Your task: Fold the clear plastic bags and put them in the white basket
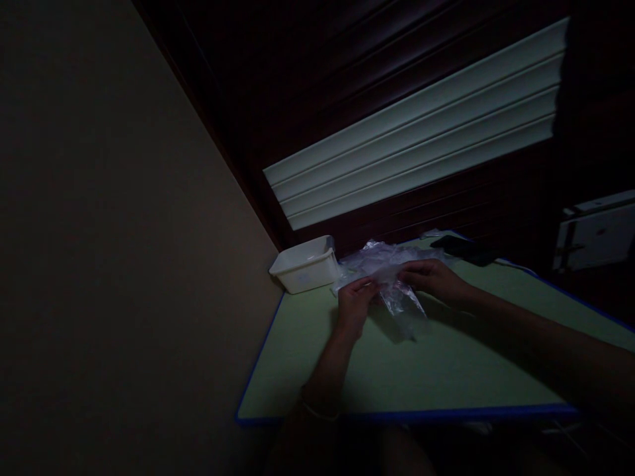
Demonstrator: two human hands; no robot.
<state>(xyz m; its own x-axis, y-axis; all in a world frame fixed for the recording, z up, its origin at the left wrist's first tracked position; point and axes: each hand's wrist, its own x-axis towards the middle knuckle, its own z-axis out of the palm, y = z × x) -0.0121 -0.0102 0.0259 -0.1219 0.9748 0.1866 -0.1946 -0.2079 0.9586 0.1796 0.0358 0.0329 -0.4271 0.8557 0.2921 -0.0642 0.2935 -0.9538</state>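
Note:
Between my two hands hangs a clear plastic bag [403, 304], crinkled and shiny, its lower end dangling above the green tabletop. My left hand [354, 303] pinches its left side, with thumb and fingers pressed together. On the opposite side my right hand [430, 277] is closed on its upper edge. Just behind the hands lies a heap of more clear plastic bags [380, 254], partly covered by the bag I hold. The dim light hides the finer details of the bag.
A white plastic bin [303, 270] stands at the table's back left corner, beside the wall [149, 264]. Dark flat objects [464, 250] lie at the back right, near a white cable [513, 266]. The green table [317, 370] has a blue edge.

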